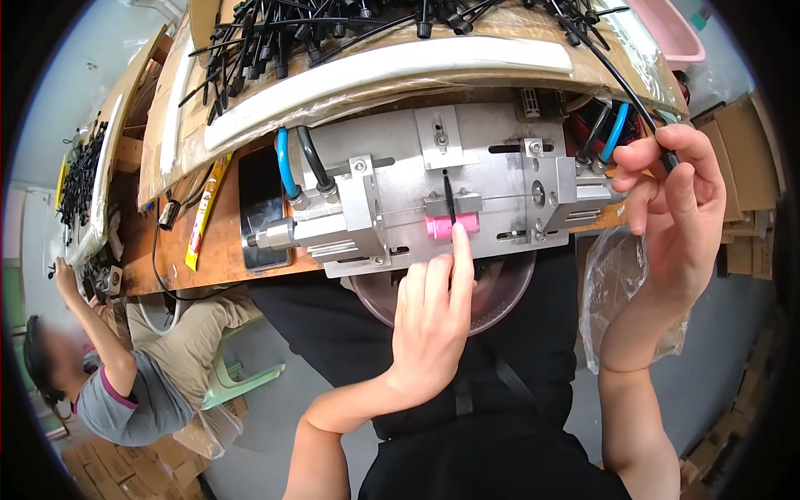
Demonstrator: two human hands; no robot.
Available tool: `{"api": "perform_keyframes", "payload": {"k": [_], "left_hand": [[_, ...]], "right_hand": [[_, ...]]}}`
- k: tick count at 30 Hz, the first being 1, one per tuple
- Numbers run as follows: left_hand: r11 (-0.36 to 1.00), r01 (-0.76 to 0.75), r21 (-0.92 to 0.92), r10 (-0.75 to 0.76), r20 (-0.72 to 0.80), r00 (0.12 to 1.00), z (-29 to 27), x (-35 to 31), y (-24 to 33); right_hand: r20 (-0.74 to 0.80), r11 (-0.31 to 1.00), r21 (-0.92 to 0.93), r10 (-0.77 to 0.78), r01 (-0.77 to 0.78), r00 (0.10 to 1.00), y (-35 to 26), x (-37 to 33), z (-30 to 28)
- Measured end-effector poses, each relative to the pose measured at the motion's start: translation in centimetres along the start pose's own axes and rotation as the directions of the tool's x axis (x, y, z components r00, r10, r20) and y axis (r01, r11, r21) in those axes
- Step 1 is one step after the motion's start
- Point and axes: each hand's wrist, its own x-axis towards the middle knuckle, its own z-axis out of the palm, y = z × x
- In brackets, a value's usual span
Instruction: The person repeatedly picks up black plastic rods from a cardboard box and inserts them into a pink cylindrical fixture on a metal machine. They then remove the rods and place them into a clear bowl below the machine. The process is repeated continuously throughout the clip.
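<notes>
A metal fixture plate [492, 185] with a cylinder block on each side lies in front of me. A thin black rod [451, 196] lies lengthwise at its middle, its near end over a pink block [436, 227]. My left hand [434, 321] has its index finger stretched out, the tip touching the rod's near end at the pink block; its other fingers are curled. To the right, my right hand [679, 183] pinches the capped end of another black rod [631, 97] between thumb and fingers. That rod slants up and left, over the edge of the raised board.
Many black capped rods [275, 42] lie on a plastic-wrapped board [179, 108] above the fixture. A phone [263, 208] and a yellow packet [206, 217] lie left. Under the fixture is a round bowl [500, 310]. A co-worker [137, 400] sits at far left.
</notes>
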Motion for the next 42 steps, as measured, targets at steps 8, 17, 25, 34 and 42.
{"api": "perform_keyframes", "payload": {"k": [8,17,25,34,42], "left_hand": [[0.999,-0.016,-0.043,0.019,0.077,0.997,0.3,1.3,-0.6],[0.972,0.122,-0.202,-0.119,0.028,0.993,-2.7,-0.4,-0.1],[0.941,0.186,-0.282,-0.176,0.059,0.983,-3.5,-2.1,-0.9],[0.969,-0.063,-0.239,0.032,-0.130,0.991,-6.8,6.8,-3.1],[0.961,-0.214,-0.178,0.188,-0.148,0.971,-6.0,18.6,-6.6]], "right_hand": [[-0.253,0.987,-0.015,-0.159,0.161,0.954,0.7,-1.7,3.4],[0.060,0.759,-0.611,-0.239,0.225,0.969,6.6,-7.5,10.1],[0.098,0.727,-0.660,-0.165,0.189,0.981,8.9,-7.1,12.0],[0.243,0.593,-0.700,-0.324,0.397,0.914,3.5,-2.1,8.1],[0.543,0.283,-0.768,-0.188,0.574,0.819,1.9,15.5,3.0]]}}
